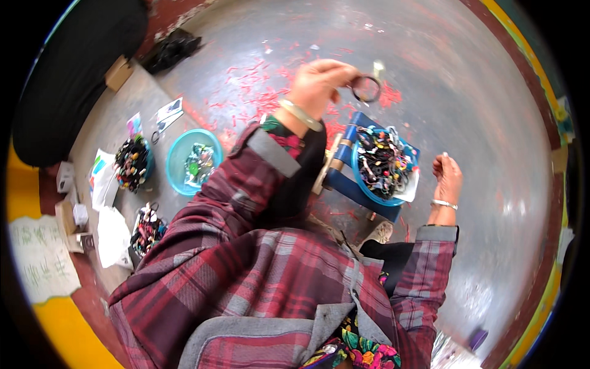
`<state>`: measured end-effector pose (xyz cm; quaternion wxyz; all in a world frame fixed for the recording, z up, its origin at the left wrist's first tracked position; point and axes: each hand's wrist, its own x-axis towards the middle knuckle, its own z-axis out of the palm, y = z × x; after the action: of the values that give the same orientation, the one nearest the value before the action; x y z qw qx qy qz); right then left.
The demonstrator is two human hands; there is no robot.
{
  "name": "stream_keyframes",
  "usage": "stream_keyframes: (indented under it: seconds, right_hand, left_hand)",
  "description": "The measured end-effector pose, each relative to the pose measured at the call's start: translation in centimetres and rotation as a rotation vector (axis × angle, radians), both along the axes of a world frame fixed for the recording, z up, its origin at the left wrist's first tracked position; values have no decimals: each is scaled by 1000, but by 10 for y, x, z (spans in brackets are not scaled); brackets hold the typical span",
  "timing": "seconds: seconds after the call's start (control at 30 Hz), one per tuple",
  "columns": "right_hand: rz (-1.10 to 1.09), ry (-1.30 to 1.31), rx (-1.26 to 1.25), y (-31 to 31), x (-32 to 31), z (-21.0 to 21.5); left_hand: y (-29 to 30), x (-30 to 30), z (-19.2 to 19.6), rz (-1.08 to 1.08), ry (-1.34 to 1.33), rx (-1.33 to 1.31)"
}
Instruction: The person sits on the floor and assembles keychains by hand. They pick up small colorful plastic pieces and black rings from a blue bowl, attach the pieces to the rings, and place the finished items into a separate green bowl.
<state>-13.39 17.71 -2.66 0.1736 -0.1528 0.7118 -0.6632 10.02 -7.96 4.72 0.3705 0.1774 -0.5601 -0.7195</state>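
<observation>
Held up in front of me, my left hand (316, 86) pinches a dark round hair tie (366, 89) between thumb and fingers. To its lower right, a blue basin (359, 178) full of mixed hair ties (384, 161), dark and coloured, some with beads, rests on a small blue stool (345, 150). My right hand (450, 179) is raised just right of this basin. Its fingers are curled together, with a tiny pale spot at the tips; what they hold, if anything, is too small to name.
At the left are a turquoise basin (174, 161) with shiny plastic packets, a heaped container of hair ties (133, 163), another pile of hair ties (147, 230) and white bags (114, 237). Red strips (252, 86) litter the floor. A cardboard box (118, 72) stands farther off.
</observation>
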Motion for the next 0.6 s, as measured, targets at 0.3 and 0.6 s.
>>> stream_keyframes:
  seconds: [0.3, 0.6]
  right_hand:
    - [117, -21, 106, -13, 9, -7]
    - [189, -25, 204, -14, 10, -19]
  left_hand:
    - [-112, 252, -59, 559, -517, -192]
    - [-114, 372, -163, 644, -868, -4]
